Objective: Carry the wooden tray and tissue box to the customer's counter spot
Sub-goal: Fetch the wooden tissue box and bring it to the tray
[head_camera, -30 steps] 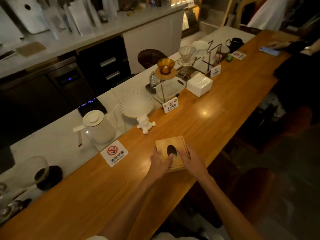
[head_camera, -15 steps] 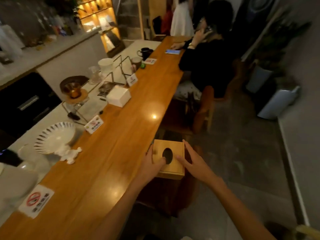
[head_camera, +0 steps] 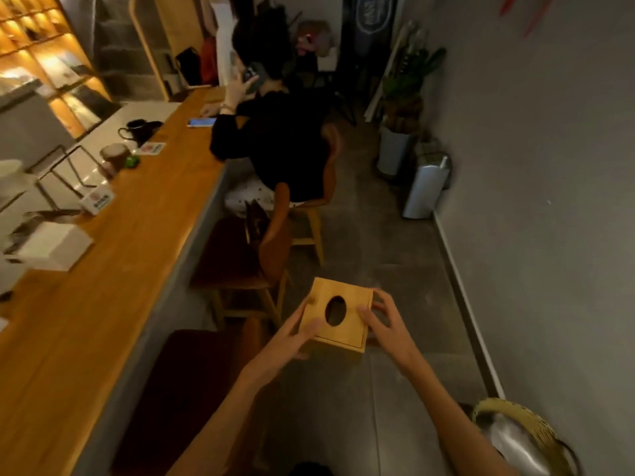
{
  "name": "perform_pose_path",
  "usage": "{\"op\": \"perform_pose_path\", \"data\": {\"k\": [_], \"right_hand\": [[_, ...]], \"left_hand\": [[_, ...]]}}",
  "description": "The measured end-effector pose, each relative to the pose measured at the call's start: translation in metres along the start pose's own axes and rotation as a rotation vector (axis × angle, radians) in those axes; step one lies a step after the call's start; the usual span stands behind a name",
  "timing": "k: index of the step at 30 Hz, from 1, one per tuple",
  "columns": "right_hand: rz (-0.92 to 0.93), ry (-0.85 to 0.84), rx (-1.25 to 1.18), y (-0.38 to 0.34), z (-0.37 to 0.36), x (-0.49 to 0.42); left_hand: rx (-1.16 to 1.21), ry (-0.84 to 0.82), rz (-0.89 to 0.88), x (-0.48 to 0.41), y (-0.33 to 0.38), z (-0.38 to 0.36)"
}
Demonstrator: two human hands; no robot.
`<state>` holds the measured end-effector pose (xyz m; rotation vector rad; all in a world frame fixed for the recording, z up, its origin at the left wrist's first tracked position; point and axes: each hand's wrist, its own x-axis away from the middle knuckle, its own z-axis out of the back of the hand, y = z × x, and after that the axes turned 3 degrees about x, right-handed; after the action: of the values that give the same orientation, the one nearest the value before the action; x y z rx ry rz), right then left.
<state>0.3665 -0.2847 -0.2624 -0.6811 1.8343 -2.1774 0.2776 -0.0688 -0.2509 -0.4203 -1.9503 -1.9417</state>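
Observation:
A square wooden tissue box (head_camera: 347,305) with an oval hole in its top hangs in the air over the floor, right of the long wooden counter (head_camera: 113,255). My left hand (head_camera: 292,334) grips its left side and my right hand (head_camera: 386,324) grips its right side. No wooden tray shows in view. A seated person in black (head_camera: 275,139) sits at the far end of the counter, holding a phone to the head.
Two brown chairs (head_camera: 240,255) stand along the counter between me and the seated person. On the counter lie a white box (head_camera: 51,245), small signs, a black cup (head_camera: 135,127) and a phone. A plant pot and white bin (head_camera: 424,187) stand by the right wall.
The tissue box has left the counter top and moved right, out over the floor, still in both hands. My view has swung right toward the aisle and the seated person.

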Motion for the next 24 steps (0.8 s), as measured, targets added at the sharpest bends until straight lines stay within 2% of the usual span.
{"op": "perform_pose_path", "data": {"k": [4, 9, 12, 15, 20, 24], "right_hand": [[0.053, 0.084, 0.16, 0.005, 0.026, -0.024], [0.019, 0.049, 0.266, 0.002, 0.084, -0.093], [-0.045, -0.014, 0.207, -0.008, 0.124, -0.157], [-0.064, -0.042, 0.144, -0.019, 0.155, -0.225], [-0.11, 0.034, -0.022, -0.034, 0.197, -0.329], [-0.158, 0.112, -0.106, -0.05, 0.234, -0.403]], "left_hand": [[-0.031, 0.052, -0.048, -0.049, 0.014, -0.036], [-0.092, 0.056, -0.039, -0.131, 0.038, -0.04], [-0.078, -0.001, -0.009, -0.19, 0.067, -0.034], [-0.115, -0.044, -0.059, -0.259, 0.102, -0.027], [-0.203, -0.088, -0.096, -0.374, 0.167, -0.019], [-0.195, -0.079, -0.048, -0.452, 0.215, -0.023]]}}
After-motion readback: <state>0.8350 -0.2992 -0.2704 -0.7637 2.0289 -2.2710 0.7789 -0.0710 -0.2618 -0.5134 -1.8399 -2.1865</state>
